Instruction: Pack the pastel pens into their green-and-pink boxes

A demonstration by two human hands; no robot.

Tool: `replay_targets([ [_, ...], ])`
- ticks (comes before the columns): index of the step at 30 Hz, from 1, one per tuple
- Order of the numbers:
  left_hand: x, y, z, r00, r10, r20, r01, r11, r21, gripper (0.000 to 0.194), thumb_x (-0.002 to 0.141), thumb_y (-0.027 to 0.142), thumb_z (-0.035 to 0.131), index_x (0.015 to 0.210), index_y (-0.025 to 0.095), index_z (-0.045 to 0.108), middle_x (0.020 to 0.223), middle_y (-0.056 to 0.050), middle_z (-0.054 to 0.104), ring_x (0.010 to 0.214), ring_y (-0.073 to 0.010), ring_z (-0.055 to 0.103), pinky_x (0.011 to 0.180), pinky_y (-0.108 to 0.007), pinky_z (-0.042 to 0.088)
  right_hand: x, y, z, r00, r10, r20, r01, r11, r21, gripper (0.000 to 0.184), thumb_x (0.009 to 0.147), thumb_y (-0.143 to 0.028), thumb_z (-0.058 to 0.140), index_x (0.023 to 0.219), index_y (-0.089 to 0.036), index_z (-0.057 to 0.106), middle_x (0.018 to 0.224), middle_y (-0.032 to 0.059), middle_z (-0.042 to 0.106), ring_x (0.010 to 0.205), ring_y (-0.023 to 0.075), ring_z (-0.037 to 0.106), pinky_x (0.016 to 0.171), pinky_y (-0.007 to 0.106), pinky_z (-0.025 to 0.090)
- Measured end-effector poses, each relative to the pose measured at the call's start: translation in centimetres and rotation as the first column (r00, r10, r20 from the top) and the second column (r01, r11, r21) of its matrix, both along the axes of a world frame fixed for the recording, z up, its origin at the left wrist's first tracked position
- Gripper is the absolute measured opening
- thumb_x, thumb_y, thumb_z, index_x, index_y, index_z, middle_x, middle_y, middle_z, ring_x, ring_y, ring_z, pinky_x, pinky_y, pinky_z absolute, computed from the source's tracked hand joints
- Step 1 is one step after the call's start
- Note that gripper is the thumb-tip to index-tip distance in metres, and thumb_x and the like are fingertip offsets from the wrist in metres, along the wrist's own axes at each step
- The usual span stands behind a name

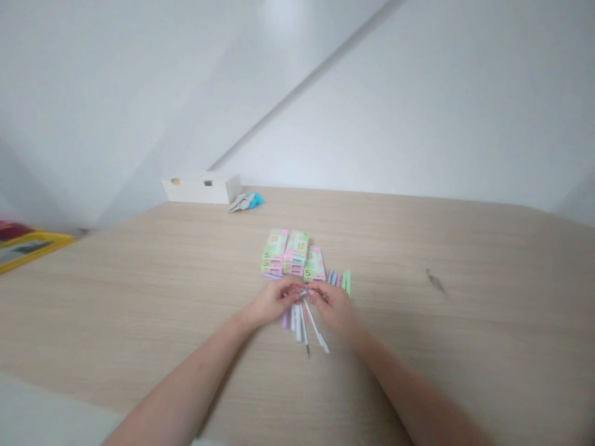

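Note:
My left hand [276,301] and my right hand [333,305] meet fingertip to fingertip over the table. Both are closed in a pinch at a small pale piece [304,292], too blurred to name. Below the fingers several slim pens fan out: a white pen [316,325] slants to the right, and a white one with a dark tip [307,341] points toward me. A purple pen [285,319] lies at their left. Just beyond my hands are green-and-pink packs [297,251] marked 5. Pastel pens, one of them a green pen [346,282], lie beside my right hand.
On the wooden table [153,285], a white box [199,188] stands at the back left, with grey and blue gloves [246,201] by it. A small dark mark or object [434,280] lies to the right. A yellow-edged frame [41,244] is at far left.

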State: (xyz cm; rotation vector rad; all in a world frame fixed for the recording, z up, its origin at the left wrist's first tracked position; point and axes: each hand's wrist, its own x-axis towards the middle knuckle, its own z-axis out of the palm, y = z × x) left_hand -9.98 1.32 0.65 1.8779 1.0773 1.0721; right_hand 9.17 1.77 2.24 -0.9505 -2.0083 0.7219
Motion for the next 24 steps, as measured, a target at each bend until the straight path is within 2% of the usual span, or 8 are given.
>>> replay_targets([
  [3, 0.1, -0.1, 0.3, 0.998, -0.01, 0.066, 0.011, 1.0, -0.014, 0.025, 0.084, 0.022, 0.056, 0.107, 0.015, 0.061, 0.087, -0.005, 0.067, 0.075, -0.0139, 0.062, 0.071, -0.026, 0.051, 1.2, 1.2, -0.2, 0.99, -0.139, -0.03, 0.139, 0.99, 0.002, 0.023, 0.087, -0.022, 0.045, 0.096, -0.021, 0.066, 0.087, 0.0041, 0.071, 0.08, 0.0189, 0.065, 0.074, 0.031, 0.049],
  [5, 0.1, -0.1, 0.4, 0.995, -0.01, 0.097, 0.012, 1.0, -0.021, 0.028, 0.084, 0.022, 0.055, 0.111, 0.015, 0.06, 0.084, -0.004, 0.067, 0.072, -0.0133, 0.062, 0.069, -0.026, 0.051, 2.2, 2.3, -0.4, 0.958, -0.281, -0.051, 0.281, 0.96, -0.009, 0.026, 0.087, -0.024, 0.042, 0.096, -0.022, 0.066, 0.087, 0.0044, 0.071, 0.081, 0.0194, 0.065, 0.074, 0.032, 0.05],
  [8, 0.0, -0.1, 0.5, 0.996, 0.005, 0.093, -0.005, 1.0, -0.006, 0.032, 0.085, 0.022, 0.053, 0.116, 0.016, 0.059, 0.084, -0.004, 0.066, 0.073, -0.014, 0.062, 0.07, -0.028, 0.052, 3.7, 3.8, -0.7, 0.909, -0.417, 0.022, 0.416, 0.909, 0.033, 0.026, 0.083, -0.019, 0.042, 0.091, -0.02, 0.067, 0.091, 0.0054, 0.069, 0.087, 0.0207, 0.063, 0.08, 0.035, 0.048],
  [11, -0.2, 0.1, 0.4, 0.999, 0.028, 0.037, -0.03, 0.998, 0.052, 0.031, 0.086, 0.021, 0.051, 0.115, 0.017, 0.061, 0.093, -0.007, 0.067, 0.08, -0.0155, 0.062, 0.074, -0.029, 0.052, 4.3, 4.6, -1.2, 0.892, -0.42, 0.168, 0.411, 0.907, 0.087, 0.03, 0.08, -0.012, 0.041, 0.091, -0.018, 0.068, 0.095, 0.0074, 0.069, 0.091, 0.0206, 0.062, 0.083, 0.035, 0.047],
  [14, -0.5, 0.4, 0.3, 0.999, 0.053, -0.014, -0.051, 0.992, 0.114, 0.028, 0.087, 0.021, 0.049, 0.11, 0.018, 0.065, 0.102, -0.008, 0.065, 0.086, -0.0165, 0.061, 0.076, -0.029, 0.051, 4.3, 4.7, -1.6, 0.887, -0.38, 0.262, 0.362, 0.925, 0.113, 0.03, 0.077, -0.008, 0.044, 0.085, -0.019, 0.071, 0.091, 0.0073, 0.07, 0.088, 0.0209, 0.063, 0.083, 0.034, 0.046],
  [21, -0.8, 0.8, -0.3, 0.993, 0.115, 0.015, -0.115, 0.99, 0.078, 0.027, 0.086, 0.022, 0.05, 0.107, 0.017, 0.065, 0.082, -0.004, 0.065, 0.071, -0.0135, 0.059, 0.065, -0.025, 0.051, 3.9, 4.5, -2.1, 0.867, -0.358, 0.347, 0.316, 0.933, 0.174, 0.03, 0.075, -0.006, 0.048, 0.081, -0.021, 0.073, 0.088, 0.0071, 0.071, 0.089, 0.0218, 0.062, 0.086, 0.034, 0.044],
  [24, -0.8, 0.9, -0.4, 0.991, 0.127, 0.028, -0.129, 0.989, 0.074, 0.025, 0.086, 0.024, 0.05, 0.105, 0.017, 0.066, 0.083, -0.005, 0.066, 0.07, -0.0133, 0.059, 0.063, -0.024, 0.051, 3.8, 4.4, -2.1, 0.86, -0.342, 0.379, 0.294, 0.939, 0.18, 0.031, 0.076, -0.006, 0.047, 0.082, -0.021, 0.074, 0.086, 0.007, 0.072, 0.088, 0.022, 0.063, 0.085, 0.034, 0.044],
])
